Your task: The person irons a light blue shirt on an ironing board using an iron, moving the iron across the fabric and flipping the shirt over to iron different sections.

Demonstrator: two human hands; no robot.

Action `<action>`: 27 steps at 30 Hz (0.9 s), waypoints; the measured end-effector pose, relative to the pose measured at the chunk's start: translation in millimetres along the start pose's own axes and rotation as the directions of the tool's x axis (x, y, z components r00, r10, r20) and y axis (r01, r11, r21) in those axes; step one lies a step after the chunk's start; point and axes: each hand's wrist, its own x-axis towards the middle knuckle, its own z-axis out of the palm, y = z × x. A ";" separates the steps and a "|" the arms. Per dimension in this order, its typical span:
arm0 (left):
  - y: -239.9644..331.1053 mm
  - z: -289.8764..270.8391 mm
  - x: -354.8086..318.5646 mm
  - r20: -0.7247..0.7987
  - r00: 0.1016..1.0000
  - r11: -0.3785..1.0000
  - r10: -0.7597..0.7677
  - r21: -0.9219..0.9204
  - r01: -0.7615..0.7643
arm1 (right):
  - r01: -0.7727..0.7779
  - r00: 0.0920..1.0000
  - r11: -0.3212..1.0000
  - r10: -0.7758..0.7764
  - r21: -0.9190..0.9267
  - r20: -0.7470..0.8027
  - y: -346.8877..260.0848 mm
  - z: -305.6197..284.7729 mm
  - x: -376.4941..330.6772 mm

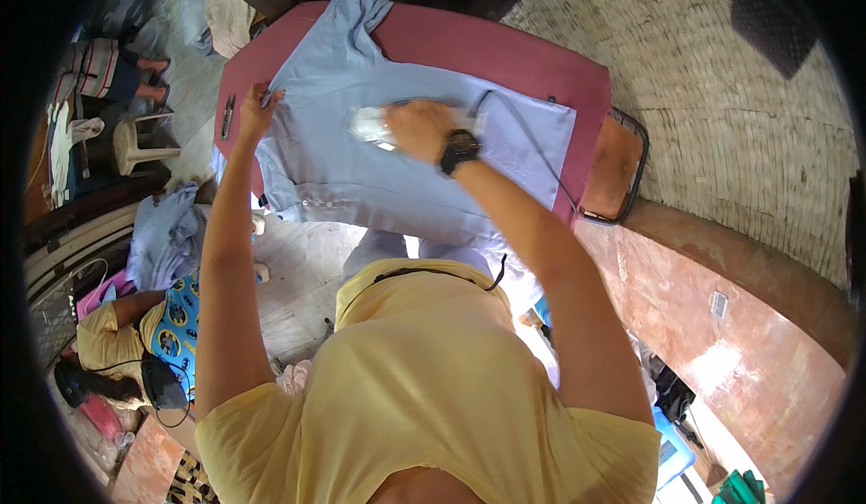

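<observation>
A light blue shirt [347,93] lies spread over a dark red ironing board [451,35], with a sleeve reaching toward the far edge. Gripped in my right hand [422,130] is a clothes iron [368,126], resting on the middle of the shirt; motion blurs both. The iron's dark cord [523,129] runs off to the right over the cloth. At the shirt's left edge, my left hand [260,114] pinches the fabric. Several small pale buttons [317,203] show along the near part of the shirt.
A small dark metal tool [227,118] lies at the board's left edge. The board's right end has a brown metal-framed rest [615,166]. Beyond are a stool [140,146], heaped blue clothes [167,238], a seated person [135,346] at lower left and a stone ledge [722,260] at right.
</observation>
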 end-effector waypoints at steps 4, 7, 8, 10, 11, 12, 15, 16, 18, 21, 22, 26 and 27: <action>-10.2 -25.0 -10.0 0.212 0.908 0.861 -0.361 0.450 0.237 | -0.140 0.989 0.961 0.149 0.239 -0.019 -71.2 29.7 35.3; -43.0 -32.1 -22.7 0.368 0.897 0.860 -0.246 0.510 0.026 | -0.149 0.987 0.964 0.160 0.222 -0.029 -73.9 27.5 23.6; -49.8 -30.9 -26.4 0.342 0.909 0.865 -0.237 0.501 0.037 | -0.148 0.986 0.971 0.159 0.189 -0.044 -60.7 21.7 5.6; -53.1 -27.6 -31.8 0.289 0.933 0.880 -0.216 0.472 0.058 | -0.223 0.975 0.968 0.223 0.113 0.013 -27.0 6.8 -35.0; -54.1 -26.2 -32.9 0.276 0.944 0.882 -0.180 0.469 0.031 | -0.290 0.955 0.954 0.284 0.072 0.084 -7.2 -2.6 -58.3; -57.4 -28.0 -38.3 0.258 0.953 0.881 -0.157 0.473 0.017 | -0.239 0.968 0.967 0.245 -0.092 0.061 7.9 -15.8 -85.7; -32.1 -17.7 -26.8 0.283 0.938 0.890 -0.200 0.452 0.054 | -0.353 0.935 0.907 0.332 -0.229 -0.124 73.9 -17.8 -162.8; -27.0 -21.1 -27.9 0.298 0.922 0.888 -0.249 0.451 0.094 | -0.317 0.947 0.912 0.290 -0.260 -0.137 80.6 -23.0 -178.6; -45.6 -25.3 -34.1 0.248 0.941 0.887 -0.229 0.451 0.097 | -0.368 0.929 0.916 0.352 -0.158 -0.118 68.0 -28.0 -177.3; -58.7 -16.0 -36.2 0.186 0.955 0.882 -0.233 0.453 0.127 | -0.375 0.926 0.927 0.375 0.017 -0.032 39.8 -15.9 -159.3; -56.7 -11.2 -36.7 0.165 0.957 0.874 -0.237 0.467 0.136 | -0.368 0.930 0.928 0.368 0.053 0.005 18.2 -13.6 -145.5; -45.0 -9.4 -33.8 0.177 0.935 0.863 -0.307 0.467 0.195 | -0.251 0.968 0.942 0.236 0.222 0.090 -65.6 22.7 -80.2; -44.8 -9.4 -36.0 0.167 0.935 0.852 -0.313 0.485 0.198 | -0.253 0.964 0.943 0.264 0.218 -0.026 -86.7 27.0 -66.8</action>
